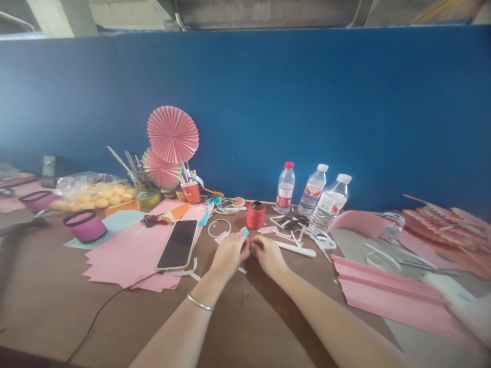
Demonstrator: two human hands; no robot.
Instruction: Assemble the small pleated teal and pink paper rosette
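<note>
My left hand [229,253] and my right hand [269,256] are close together over the middle of the brown table. The fingers of both are curled into a pinch, nearly touching. What they hold, if anything, is too small or hidden to make out. A small light-blue scrap [244,232] shows just beyond my left fingertips. Behind the hands stands a red spool of thread [255,215]. A clear ring, like a tape roll [220,228], lies beyond my left hand. To the right of my right hand is a white utility knife [296,249].
Left are stacked pink paper sheets [118,259], a phone [178,244] with a cable, and a bag of yellow balls [102,196]. Pink paper fans [173,134] stand behind. Water bottles [285,189] and white strips lie right, beside folded pink paper [391,291]. A blue partition [245,102] closes the back.
</note>
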